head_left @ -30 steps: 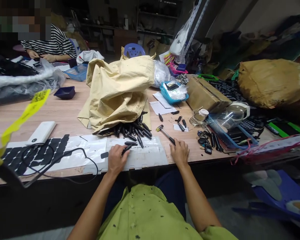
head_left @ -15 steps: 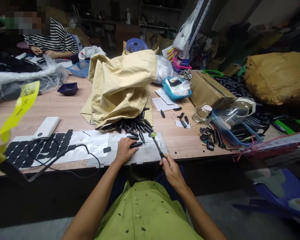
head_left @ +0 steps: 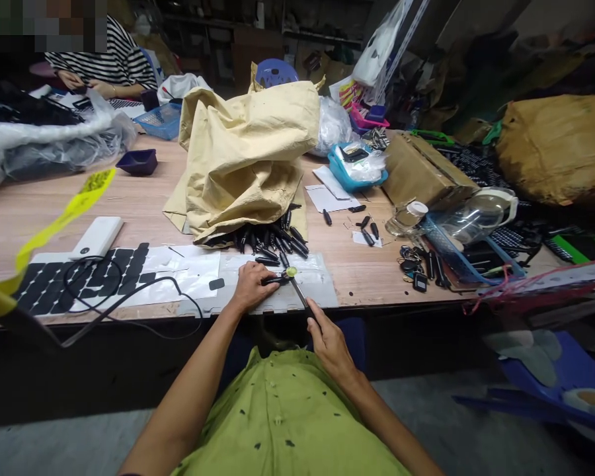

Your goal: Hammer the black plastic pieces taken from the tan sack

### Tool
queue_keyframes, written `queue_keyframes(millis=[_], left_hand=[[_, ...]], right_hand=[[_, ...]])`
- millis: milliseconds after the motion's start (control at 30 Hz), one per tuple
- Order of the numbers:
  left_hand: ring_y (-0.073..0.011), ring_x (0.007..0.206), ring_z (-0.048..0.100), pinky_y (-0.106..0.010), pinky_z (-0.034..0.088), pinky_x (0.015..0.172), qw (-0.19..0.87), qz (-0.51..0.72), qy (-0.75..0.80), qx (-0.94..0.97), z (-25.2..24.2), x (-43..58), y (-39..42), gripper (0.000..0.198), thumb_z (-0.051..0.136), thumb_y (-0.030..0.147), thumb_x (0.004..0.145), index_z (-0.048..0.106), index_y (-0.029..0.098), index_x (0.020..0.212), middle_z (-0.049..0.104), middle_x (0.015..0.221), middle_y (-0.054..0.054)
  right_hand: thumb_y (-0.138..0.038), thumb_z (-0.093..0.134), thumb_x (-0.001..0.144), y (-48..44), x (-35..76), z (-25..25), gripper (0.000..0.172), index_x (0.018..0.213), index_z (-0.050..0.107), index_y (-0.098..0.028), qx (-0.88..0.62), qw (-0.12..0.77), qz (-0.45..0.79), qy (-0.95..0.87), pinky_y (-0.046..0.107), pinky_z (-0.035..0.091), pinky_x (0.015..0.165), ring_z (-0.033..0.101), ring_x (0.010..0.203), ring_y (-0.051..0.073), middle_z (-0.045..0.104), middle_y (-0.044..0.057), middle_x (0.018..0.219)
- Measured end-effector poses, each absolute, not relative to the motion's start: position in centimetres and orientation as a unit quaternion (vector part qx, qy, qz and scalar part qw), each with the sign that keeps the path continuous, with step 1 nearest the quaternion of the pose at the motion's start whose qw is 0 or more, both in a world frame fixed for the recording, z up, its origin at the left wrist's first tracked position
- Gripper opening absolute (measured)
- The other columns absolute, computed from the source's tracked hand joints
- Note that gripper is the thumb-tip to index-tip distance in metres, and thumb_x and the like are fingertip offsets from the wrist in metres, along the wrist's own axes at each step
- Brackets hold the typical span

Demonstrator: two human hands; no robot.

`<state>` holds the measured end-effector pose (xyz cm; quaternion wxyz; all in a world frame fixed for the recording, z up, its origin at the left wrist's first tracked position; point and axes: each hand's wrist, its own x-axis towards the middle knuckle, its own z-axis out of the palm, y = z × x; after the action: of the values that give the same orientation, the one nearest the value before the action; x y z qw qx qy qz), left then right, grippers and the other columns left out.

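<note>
My left hand (head_left: 249,287) rests at the front of the bench, its fingers closed on a slim black piece (head_left: 276,279) whose exact kind I cannot make out. In my right hand (head_left: 329,338) is a small hammer (head_left: 299,291) with a yellow-green head, metal shaft and black grip. The hammer's head is at the right end of the black piece; whether they touch, I cannot tell. Under both lies a pale sheet (head_left: 317,289). Just beyond my left hand, a pile of similar black pieces (head_left: 282,239) spills from the mouth of a beige sack (head_left: 248,139).
To the left lie a white box-shaped device (head_left: 97,238), a looped black cable (head_left: 153,279) and dark stickers (head_left: 44,284). Keys (head_left: 419,281), a clear jar (head_left: 405,221) and a blue basket (head_left: 456,254) stand right. Across the bench sits a person in a striped top (head_left: 123,59).
My right hand has moved left, bringing the hammer's head to the end of the black piece. My left hand now grips that piece instead of lying spread beside it. The view has shifted slightly.
</note>
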<state>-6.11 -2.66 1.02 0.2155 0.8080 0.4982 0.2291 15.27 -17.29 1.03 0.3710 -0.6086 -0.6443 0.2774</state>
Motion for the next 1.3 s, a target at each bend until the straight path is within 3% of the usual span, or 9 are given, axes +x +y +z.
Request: queue_keyframes(millis=[567, 767, 1133, 1200, 1300], left_hand=[[-0.0253, 0.097, 0.053, -0.042, 0.039, 0.093, 0.216, 0.228, 0.495, 0.810, 0.5, -5.9, -2.4, 0.022, 0.075, 0.032, 0.080, 0.082, 0.032, 0.101, 0.071, 0.087, -0.003], [-0.0258, 0.098, 0.054, -0.043, 0.041, 0.093, 0.224, 0.237, 0.491, 0.808, 0.4, -5.9, -2.4, 0.022, 0.077, 0.033, 0.079, 0.082, 0.033, 0.100, 0.072, 0.089, -0.002], [-0.0269, 0.100, 0.054, -0.044, 0.041, 0.095, 0.229, 0.224, 0.498, 0.806, 0.9, -5.7, -2.7, 0.022, 0.074, 0.033, 0.079, 0.082, 0.032, 0.100, 0.071, 0.089, -0.002], [-0.0267, 0.099, 0.054, -0.043, 0.041, 0.094, 0.220, 0.221, 0.500, 0.808, 1.0, -5.6, -2.8, 0.022, 0.074, 0.032, 0.078, 0.081, 0.032, 0.099, 0.070, 0.088, -0.002], [-0.0271, 0.099, 0.054, -0.043, 0.041, 0.093, 0.209, 0.214, 0.509, 0.807, 1.1, -5.3, -2.7, 0.023, 0.075, 0.033, 0.077, 0.081, 0.030, 0.099, 0.068, 0.086, -0.003]], right_hand=[[-0.026, 0.039, 0.102, -17.5, 15.1, 1.1, 0.047, 0.146, 0.057, -0.030, -0.621, 0.307, 0.180, -0.698, 0.027, 0.060, 0.092, 0.071, 0.112, 0.018, 0.074, 0.005, 0.124], [-0.028, 0.038, 0.103, -17.4, 15.7, 1.6, 0.047, 0.147, 0.056, -0.026, -0.619, 0.340, 0.179, -0.685, 0.026, 0.058, 0.098, 0.068, 0.121, 0.018, 0.069, 0.006, 0.134], [-0.034, 0.040, 0.101, -16.4, 17.2, 1.3, 0.047, 0.145, 0.058, -0.028, -0.651, 0.343, 0.172, -0.655, 0.032, 0.057, 0.098, 0.067, 0.120, 0.021, 0.070, 0.005, 0.133], [-0.034, 0.041, 0.100, -15.0, 18.5, 1.3, 0.048, 0.144, 0.058, -0.030, -0.675, 0.347, 0.119, -0.640, 0.032, 0.057, 0.095, 0.067, 0.116, 0.021, 0.071, 0.005, 0.129], [-0.032, 0.046, 0.098, -12.5, 20.9, 1.2, 0.046, 0.141, 0.062, -0.028, -0.737, 0.301, 0.034, -0.604, 0.029, 0.054, 0.076, 0.067, 0.094, 0.022, 0.072, 0.008, 0.107]])
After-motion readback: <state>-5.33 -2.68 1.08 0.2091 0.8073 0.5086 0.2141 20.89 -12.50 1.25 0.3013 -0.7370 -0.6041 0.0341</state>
